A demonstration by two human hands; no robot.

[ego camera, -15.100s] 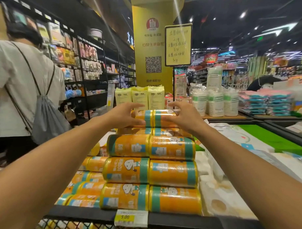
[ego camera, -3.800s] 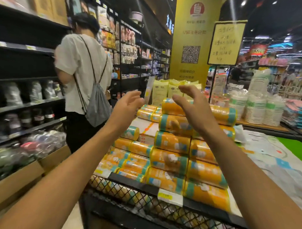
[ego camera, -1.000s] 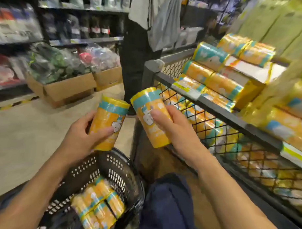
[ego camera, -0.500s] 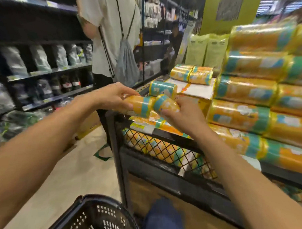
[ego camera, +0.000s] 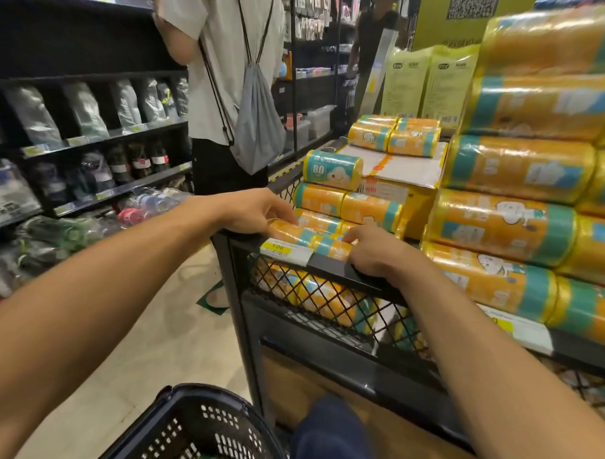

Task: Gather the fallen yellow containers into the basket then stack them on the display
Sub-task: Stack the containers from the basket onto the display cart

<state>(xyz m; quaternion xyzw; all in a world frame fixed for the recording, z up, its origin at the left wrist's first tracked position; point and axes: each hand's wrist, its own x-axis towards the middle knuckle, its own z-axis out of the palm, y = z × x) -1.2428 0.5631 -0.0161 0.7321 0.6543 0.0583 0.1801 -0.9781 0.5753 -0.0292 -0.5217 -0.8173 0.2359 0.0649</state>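
Lying on their sides, two yellow containers (ego camera: 289, 230) sit end to end at the front edge of the display (ego camera: 364, 278), long way running left to right, just behind a price tag (ego camera: 285, 251) reading 5.00. The left hand (ego camera: 256, 210) curls over the left one; the right hand (ego camera: 375, 252) grips the right one. The basket (ego camera: 183, 405) sits low. A back container (ego camera: 330, 168) shows 80.

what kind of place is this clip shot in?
A retail shop, probably a supermarket: a yellow paper price tag on the black metal display rail, yellow-and-teal cylindrical containers stacked for sale, and dark wall shelves of packaged goods with label strips.
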